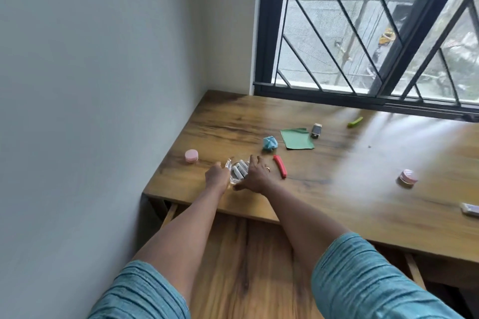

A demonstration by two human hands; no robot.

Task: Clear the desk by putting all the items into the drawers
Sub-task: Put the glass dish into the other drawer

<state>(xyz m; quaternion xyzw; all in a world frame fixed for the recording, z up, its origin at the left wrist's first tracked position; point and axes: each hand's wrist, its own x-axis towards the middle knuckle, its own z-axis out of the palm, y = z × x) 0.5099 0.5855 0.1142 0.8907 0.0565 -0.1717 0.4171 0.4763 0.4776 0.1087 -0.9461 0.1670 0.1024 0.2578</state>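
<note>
A clear glass bowl point(238, 171) with several grey cylinders inside sits near the desk's point(337, 176) front left corner. My left hand point(217, 176) grips its left rim and my right hand point(255, 173) curls round its right side. Around it on the wooden desk lie a pink round jar point(191, 155), a red clip point(280, 166), a crumpled blue paper point(270, 143), a green cloth point(297, 139), a small dark lighter-like object point(316, 130), a green clip point(355, 122), a second pink-lidded jar point(407, 177) and a white item point(469, 208) at the right edge.
An open drawer point(243, 254) with a bare wooden bottom stands pulled out below the desk's front edge, under my arms. A grey wall runs along the left. A barred window point(363, 33) lines the back of the desk.
</note>
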